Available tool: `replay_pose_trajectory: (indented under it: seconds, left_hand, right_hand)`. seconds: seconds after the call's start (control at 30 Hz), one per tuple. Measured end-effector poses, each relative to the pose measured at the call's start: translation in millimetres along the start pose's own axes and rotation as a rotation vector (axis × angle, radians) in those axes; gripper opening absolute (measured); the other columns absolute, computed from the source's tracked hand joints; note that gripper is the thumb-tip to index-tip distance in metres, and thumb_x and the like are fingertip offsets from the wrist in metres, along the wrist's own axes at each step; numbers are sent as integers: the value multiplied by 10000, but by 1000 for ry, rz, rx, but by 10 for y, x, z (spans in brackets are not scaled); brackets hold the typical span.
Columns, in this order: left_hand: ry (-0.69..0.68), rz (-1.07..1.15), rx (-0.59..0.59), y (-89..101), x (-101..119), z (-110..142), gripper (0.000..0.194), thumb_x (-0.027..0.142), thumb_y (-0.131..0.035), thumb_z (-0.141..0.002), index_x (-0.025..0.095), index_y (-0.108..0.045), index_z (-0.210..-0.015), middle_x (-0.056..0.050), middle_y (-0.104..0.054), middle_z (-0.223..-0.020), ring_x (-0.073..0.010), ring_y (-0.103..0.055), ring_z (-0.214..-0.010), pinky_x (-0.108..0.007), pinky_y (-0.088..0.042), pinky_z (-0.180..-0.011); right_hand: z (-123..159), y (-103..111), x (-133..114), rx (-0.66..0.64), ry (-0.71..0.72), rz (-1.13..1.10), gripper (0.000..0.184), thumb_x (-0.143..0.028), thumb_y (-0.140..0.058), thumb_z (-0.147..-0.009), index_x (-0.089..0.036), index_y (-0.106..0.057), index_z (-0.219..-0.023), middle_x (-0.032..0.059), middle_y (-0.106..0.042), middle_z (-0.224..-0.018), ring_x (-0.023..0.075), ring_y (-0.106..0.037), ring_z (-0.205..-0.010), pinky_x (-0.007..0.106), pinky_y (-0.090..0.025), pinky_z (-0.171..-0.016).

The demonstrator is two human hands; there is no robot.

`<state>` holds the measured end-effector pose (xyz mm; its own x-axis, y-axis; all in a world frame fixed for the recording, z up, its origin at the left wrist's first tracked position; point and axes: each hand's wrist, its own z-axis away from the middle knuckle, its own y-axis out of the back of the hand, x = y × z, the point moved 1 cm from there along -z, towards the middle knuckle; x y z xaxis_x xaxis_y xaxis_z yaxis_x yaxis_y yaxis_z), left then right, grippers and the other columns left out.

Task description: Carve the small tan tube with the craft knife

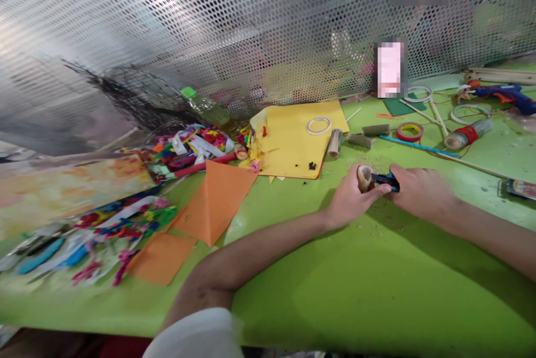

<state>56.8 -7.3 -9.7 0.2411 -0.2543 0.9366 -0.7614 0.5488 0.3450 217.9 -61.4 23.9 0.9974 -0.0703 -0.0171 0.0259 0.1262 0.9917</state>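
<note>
My left hand (pixel 347 200) is wrapped around a short hollow bamboo tube (pixel 363 180), whose open end faces up. A black and teal utility knife (pixel 386 180) is gripped in my right hand (pixel 424 193), its front end at the tube's rim. My left thumb reaches across beneath the knife. How far the blade goes into the bamboo cannot be made out. Pale shavings lie on the green table (pixel 335 285) around both hands. Just beyond are more bamboo pieces (pixel 334 143).
Yellow sheets (pixel 293 140) with small black beads (pixel 312 166) lie ahead; orange paper (pixel 209 201) and colourful craft scraps (pixel 125 224) are left. Rightward are a tape roll (pixel 410 132), a thread-wrapped tube (pixel 468 134) and a blue glue gun (pixel 505 94). A perforated metal screen (pixel 251 28) stands behind.
</note>
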Motion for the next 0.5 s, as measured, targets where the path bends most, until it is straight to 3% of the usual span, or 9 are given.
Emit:
replay_pose_trajectory:
  seconds: [0.23,0.5]
  left_hand:
    - [-88,129,-37,-17,19,8,509,482,-764,-755,187,-456,-1033,-3,-483,-914,-117,-463,-807,-260,-425,-749]
    - [-99,165,-78,-22,8,18,488,465,-778,-741,191,-466,-998,11,-462,-870,-103,-425,-750,-246,-392,-688]
  right_hand:
    - [24,23,11,-12,121,12,279,-305,-466,-810,-187,-596,-1027,116,-728,-863,255,-639,-683,329,-206,-538]
    - [32,36,9,-31,164,12,283,-280,-475,-792,-189,-593,-1033,102,-732,-859,223,-629,-679,323,-210,-543]
